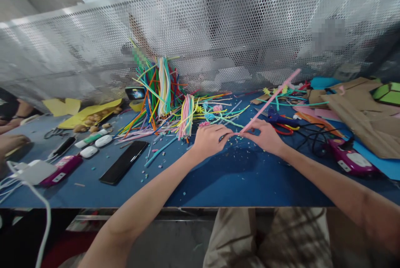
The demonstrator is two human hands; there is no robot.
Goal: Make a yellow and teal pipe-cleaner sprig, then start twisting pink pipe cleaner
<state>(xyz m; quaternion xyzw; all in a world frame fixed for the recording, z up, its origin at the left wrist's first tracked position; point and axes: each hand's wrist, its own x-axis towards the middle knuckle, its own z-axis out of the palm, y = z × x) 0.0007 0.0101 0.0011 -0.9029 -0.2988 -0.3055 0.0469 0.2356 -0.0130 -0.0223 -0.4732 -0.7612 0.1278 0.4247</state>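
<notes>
My left hand and my right hand meet over the blue table, fingers pinched together on the lower end of a long pink pipe cleaner. The stick slants up and to the right from my fingertips. Just beyond my hands lies a heap of coloured pipe cleaners, with small fuzzy bits scattered around.
A black phone, white and pink gadgets and cables lie left. A blue glue gun, a magenta device, brown cardboard and coloured paper sit right. A perforated metal screen backs the table. Another person's hand rests far left.
</notes>
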